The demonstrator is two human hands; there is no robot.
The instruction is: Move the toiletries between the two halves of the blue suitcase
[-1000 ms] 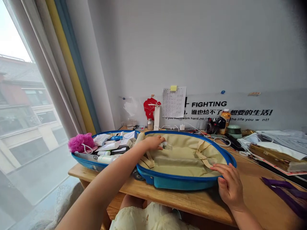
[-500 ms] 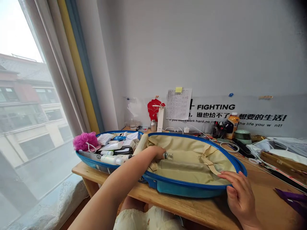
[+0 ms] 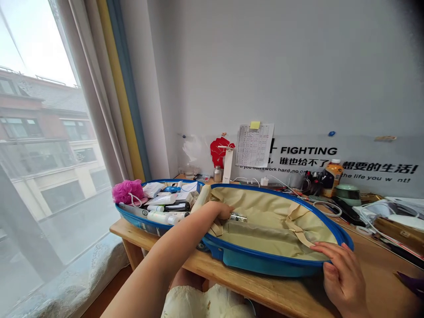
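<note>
Two hands in play. Left hand (image 3: 222, 211) reaches over the tan lining (image 3: 281, 240) of a blue hard-shell suitcase (image 3: 261, 266), fingers curled and half closed at the end of a small glass bottle (image 3: 238, 217). They look to be touching it, but I can't tell if it's gripped. Change since a second ago: the bottle sits further from the far rim and lies flatter on the lining, now roughly mid-case. Right hand (image 3: 344, 280) is open, holds no object, and rests with its fingers over the near blue rim. Suitcase lies open by the front edge of the table (image 3: 232, 276). Its other half, toward the table's left end, is packed with white tubes (image 3: 162, 217) and a pink bath puff (image 3: 127, 192).
</note>
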